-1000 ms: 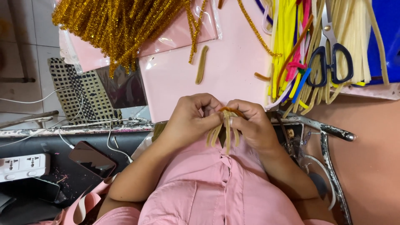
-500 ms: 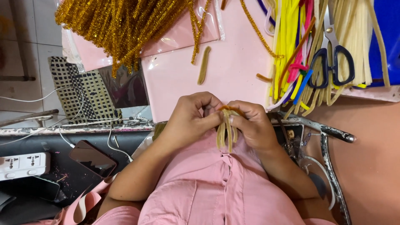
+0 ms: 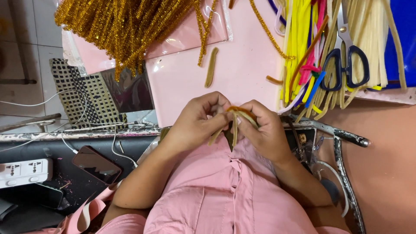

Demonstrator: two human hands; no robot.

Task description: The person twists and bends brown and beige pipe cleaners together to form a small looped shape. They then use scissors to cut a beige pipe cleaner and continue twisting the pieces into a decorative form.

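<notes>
Two broad things fill most of the view: the pink work surface (image 3: 242, 73) ahead and the person's pink shirt (image 3: 225, 190) below, with the hands meeting just above the chest; next in size, a heap of gold tinsel stems (image 3: 125, 26) lies across the far left of the surface, partly on a clear plastic sleeve, and a spread of yellow, cream and pink stems (image 3: 312, 47) lies far right, each colour kept within reach of the hands; blue-handled scissors (image 3: 344, 65) rest on top of the cream stems, blades pointing away, seemingly parked where the right hand could pick them up. To the left, below the surface edge, a dark phone (image 3: 96, 164) and a white power strip (image 3: 25, 172) sit on a black ledge, well apart from the work. The left hand (image 3: 195, 123) and right hand (image 3: 264, 132) are both closed in a pinch, fingertips nearly touching, and between them they hold a small bundle of tan stems (image 3: 234, 125) capped by an orange stem (image 3: 237, 109) that arches over the top; the bundle's loose ends hang down toward the shirt, likely so the top can be bound tight. One short tan piece (image 3: 211, 67) lies alone on the pink surface, just beyond the hands.
</notes>
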